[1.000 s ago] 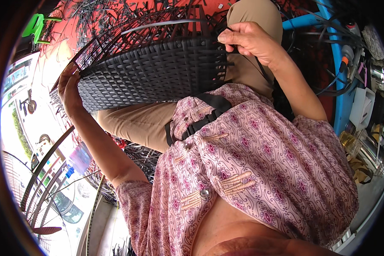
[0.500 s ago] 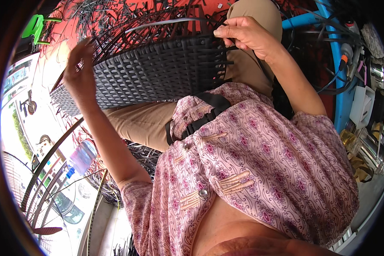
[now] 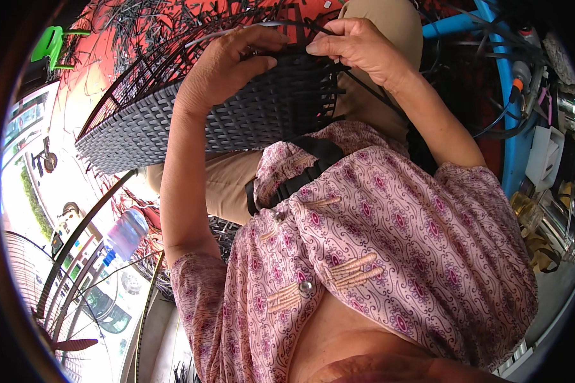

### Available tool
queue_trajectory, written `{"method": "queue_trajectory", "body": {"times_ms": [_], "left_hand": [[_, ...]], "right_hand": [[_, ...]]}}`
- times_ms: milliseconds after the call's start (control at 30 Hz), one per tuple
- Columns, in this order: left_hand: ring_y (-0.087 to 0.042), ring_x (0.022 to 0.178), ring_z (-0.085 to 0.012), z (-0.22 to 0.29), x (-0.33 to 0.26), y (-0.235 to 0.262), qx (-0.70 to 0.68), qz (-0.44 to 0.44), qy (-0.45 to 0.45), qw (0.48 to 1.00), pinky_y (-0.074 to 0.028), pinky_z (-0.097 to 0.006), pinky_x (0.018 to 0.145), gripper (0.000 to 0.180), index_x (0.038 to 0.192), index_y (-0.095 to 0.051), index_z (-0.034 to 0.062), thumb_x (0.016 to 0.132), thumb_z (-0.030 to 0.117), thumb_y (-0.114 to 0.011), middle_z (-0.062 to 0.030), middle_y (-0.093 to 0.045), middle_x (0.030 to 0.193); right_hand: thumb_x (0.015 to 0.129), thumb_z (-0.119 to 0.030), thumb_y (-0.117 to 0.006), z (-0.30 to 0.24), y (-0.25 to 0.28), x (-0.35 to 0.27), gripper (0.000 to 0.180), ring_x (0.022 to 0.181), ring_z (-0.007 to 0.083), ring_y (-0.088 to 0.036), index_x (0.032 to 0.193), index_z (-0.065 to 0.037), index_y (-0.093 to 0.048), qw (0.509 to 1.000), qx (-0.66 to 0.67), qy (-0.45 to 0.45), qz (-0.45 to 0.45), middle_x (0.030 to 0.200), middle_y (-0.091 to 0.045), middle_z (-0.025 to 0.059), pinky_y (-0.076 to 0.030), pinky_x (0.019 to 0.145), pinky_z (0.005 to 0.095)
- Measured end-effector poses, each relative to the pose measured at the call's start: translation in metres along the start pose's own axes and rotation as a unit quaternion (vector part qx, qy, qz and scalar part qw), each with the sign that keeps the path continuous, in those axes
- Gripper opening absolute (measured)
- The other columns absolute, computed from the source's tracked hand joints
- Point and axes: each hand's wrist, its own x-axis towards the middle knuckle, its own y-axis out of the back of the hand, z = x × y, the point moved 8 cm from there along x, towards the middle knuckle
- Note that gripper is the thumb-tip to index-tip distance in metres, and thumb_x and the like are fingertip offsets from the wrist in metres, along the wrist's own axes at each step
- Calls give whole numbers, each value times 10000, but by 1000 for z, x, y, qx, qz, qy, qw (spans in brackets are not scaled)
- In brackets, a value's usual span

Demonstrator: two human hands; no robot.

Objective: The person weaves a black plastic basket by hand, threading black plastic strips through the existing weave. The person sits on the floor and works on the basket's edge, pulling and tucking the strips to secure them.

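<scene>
A black woven panel (image 3: 255,99), with loose strips standing from its far rim, rests across my lap. My left hand (image 3: 227,67) is at that rim, thumb towards me and fingers curled above, a gap between them. A flat strip with a grey shine (image 3: 268,24) passes along the rim by its fingers. My right hand (image 3: 364,51) is closed at the panel's right corner, thumb and forefinger pinching a thin black strip. A black strip (image 3: 374,91) trails below that hand past my knee. The fingertips of my left hand partly blend with the dark weave.
Black strip scraps (image 3: 150,29) litter the red floor beyond the panel. To the right stands a blue frame (image 3: 508,121) with a cord and orange-collared tool (image 3: 519,80). At left are a green stool (image 3: 48,48), a clear bottle (image 3: 126,233) and a fan (image 3: 57,319).
My left hand has swung rightward from the panel's left side to its far rim, near my right hand. The right hand has shifted slightly left, still pinching.
</scene>
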Motion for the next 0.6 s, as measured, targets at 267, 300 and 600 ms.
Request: {"method": "queue_trajectory", "body": {"times_ms": [267,300,600], "left_hand": [[-609,1016,-134,-10,4,-4,-88,-20,36,995,-500,-282,904,393,1183,-642,38,796,9,-711,-21,-666,1068],[-604,1013,-125,-15,5,-4,-103,-26,53,993,-497,-276,902,384,1180,-642,40,803,13,-706,-19,-662,1062],[-604,990,-105,-27,10,-4,-195,-43,106,974,-482,-255,891,316,1161,-644,35,847,50,-669,-18,-650,1035]], "right_hand": [[787,-214,-789,-1,-5,3,186,647,62,-543,777,-46,-711,1000,25,17,9,708,-632,-16,-427,615,235],[801,-231,-783,0,-5,4,187,640,47,-523,802,-57,-714,1000,15,21,10,705,-614,-33,-407,603,219],[791,-229,-784,-10,-12,24,194,693,74,-570,825,-46,-728,996,-32,77,-10,741,-648,-1,-439,620,245]]}}
